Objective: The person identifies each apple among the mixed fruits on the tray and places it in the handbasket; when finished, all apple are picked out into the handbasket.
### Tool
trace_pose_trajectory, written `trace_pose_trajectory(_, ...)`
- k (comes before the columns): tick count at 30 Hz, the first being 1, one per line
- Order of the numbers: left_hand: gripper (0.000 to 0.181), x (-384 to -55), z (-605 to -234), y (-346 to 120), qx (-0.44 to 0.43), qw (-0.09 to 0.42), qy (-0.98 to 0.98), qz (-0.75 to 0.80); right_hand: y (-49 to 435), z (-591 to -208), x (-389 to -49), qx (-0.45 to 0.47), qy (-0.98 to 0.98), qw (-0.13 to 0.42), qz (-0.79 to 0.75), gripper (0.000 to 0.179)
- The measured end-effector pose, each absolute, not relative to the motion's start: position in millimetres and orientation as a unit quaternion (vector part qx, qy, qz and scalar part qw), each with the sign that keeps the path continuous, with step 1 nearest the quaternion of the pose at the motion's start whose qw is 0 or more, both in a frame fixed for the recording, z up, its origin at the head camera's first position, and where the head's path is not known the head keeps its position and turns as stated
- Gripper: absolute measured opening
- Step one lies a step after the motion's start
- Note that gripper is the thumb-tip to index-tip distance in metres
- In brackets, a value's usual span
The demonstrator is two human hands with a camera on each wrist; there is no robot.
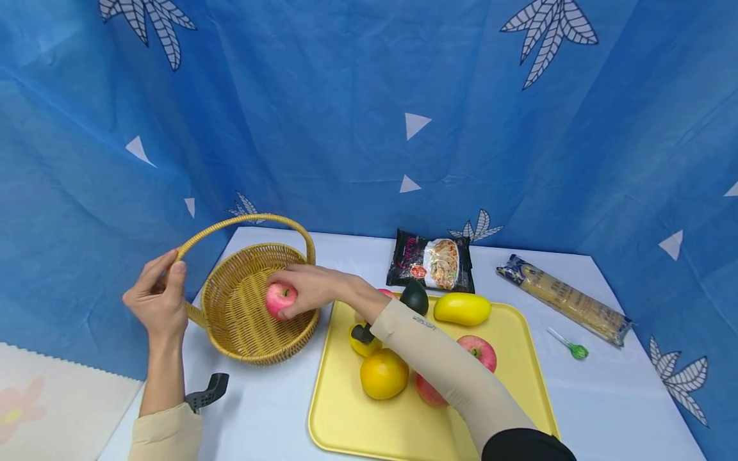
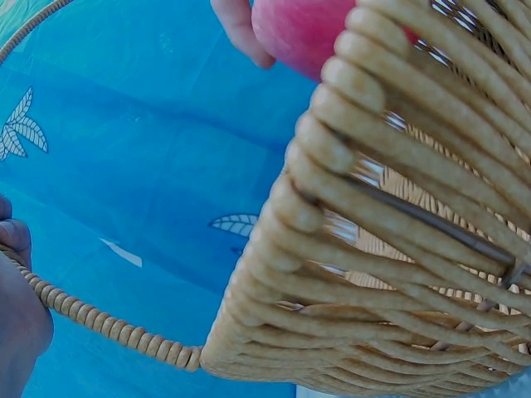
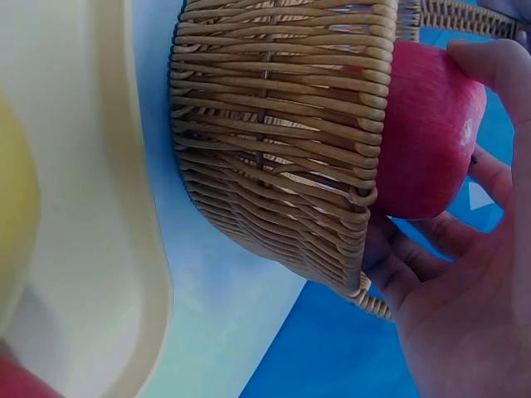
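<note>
A round wicker basket (image 1: 239, 320) with a tall hoop handle (image 1: 254, 219) stands on the left of the table. My left hand (image 1: 161, 298) grips the handle's left side. With its fingers around a red apple (image 1: 279, 299), my right hand (image 1: 308, 289) is over the basket's opening. In the right wrist view that apple (image 3: 427, 128) is level with the basket's rim, and fingers curl behind it. The left wrist view shows the basket's woven side (image 2: 348, 274), part of the apple (image 2: 299, 33) above the rim, and my left hand (image 2: 17, 307) on the handle.
A yellow tray (image 1: 346, 432) holds an orange (image 1: 384, 374), a mango (image 1: 462, 309), an avocado (image 1: 414, 297), a lemon (image 1: 363, 346) and several apples (image 1: 478, 351), partly under my right forearm. Beyond it are a black food packet (image 1: 432, 261), a pasta packet (image 1: 565, 298) and a green lollipop (image 1: 578, 351).
</note>
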State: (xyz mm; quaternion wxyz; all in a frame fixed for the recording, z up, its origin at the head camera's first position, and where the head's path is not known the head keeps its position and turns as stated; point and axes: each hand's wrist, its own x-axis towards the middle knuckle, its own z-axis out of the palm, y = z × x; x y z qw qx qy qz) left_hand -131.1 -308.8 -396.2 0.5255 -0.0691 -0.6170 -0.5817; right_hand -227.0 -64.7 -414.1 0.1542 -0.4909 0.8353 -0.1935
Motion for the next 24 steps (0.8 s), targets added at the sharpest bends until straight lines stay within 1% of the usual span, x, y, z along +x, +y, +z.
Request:
trace_pose_trajectory(5,0.019,-132.5,-396.1,-308.2,-0.079,0.524,-0.607,-0.592,-69.2,-415.5,-230.7,-0.491,0.837,0.157,-0.187,0.065)
trace_pose_trajectory(17,0.020,-129.3,-395.2,-309.7,-0.071,0.523,-0.605,-0.596,-88.0,-425.3,-240.6,-0.475,0.844,0.174,-0.178,0.070)
trace_pose_trajectory(24,0.021,-131.1,-395.4,-308.5,-0.075,0.515,-0.607,-0.600,-94.5,-426.0,-244.0,-0.459,0.856,0.174,-0.165,0.072)
